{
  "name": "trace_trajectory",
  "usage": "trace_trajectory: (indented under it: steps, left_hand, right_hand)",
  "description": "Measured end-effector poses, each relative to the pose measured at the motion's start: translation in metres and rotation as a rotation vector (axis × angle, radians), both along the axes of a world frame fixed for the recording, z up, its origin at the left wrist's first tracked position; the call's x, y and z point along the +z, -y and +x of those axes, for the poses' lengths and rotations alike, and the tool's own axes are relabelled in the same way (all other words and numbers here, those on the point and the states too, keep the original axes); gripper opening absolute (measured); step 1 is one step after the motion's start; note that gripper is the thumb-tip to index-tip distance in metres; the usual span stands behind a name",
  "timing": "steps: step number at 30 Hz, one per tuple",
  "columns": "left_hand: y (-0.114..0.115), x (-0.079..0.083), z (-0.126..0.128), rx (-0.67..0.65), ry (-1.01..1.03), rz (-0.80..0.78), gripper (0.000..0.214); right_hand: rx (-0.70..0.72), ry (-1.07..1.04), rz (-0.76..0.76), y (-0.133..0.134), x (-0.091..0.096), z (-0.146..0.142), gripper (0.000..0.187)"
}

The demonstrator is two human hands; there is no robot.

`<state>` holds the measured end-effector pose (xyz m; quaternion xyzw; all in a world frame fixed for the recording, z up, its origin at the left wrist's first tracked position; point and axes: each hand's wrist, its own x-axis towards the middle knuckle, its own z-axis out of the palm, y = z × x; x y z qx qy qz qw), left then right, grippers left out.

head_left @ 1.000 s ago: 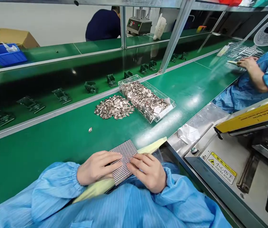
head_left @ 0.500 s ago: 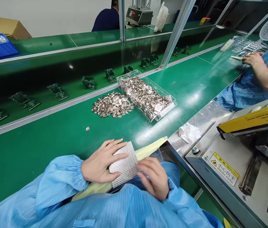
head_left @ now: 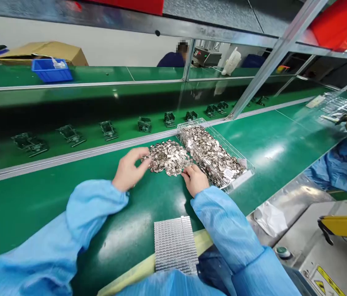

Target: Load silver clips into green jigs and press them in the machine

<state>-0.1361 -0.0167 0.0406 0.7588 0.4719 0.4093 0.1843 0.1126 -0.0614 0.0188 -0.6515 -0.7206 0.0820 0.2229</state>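
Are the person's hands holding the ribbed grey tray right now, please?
No, the left hand and the right hand are at the loose pile of metal parts, while the ribbed grey tray lies apart from them.

Parts pile (head_left: 167,157) left of clear tray (head_left: 243,177)

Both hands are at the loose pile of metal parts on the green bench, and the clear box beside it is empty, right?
Not empty: the head view shows the clear box full of metal parts. The left hand and right hand are at the loose pile on the green bench.
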Motion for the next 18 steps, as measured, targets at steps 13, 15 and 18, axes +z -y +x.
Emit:
trace_trajectory:
  steps: [13, 15, 18]
  left_hand:
    - [-0.192, -0.006, -0.004, 0.169, -0.044, -0.394, 0.067]
    - [-0.186, -0.006, -0.007, 0.189, -0.003, -0.405, 0.058]
    - [-0.177, 0.007, -0.014, 0.224, 0.099, -0.413, 0.05]
  right_hand:
    - [-0.082, -0.541, 0.078, 0.063, -0.011, 0.018, 0.023]
    - [-0.171, -0.674, 0.053, 0.062, -0.011, 0.014, 0.024]
    - [-0.254, -0.817, 0.017, 0.056, -0.011, 0.013, 0.033]
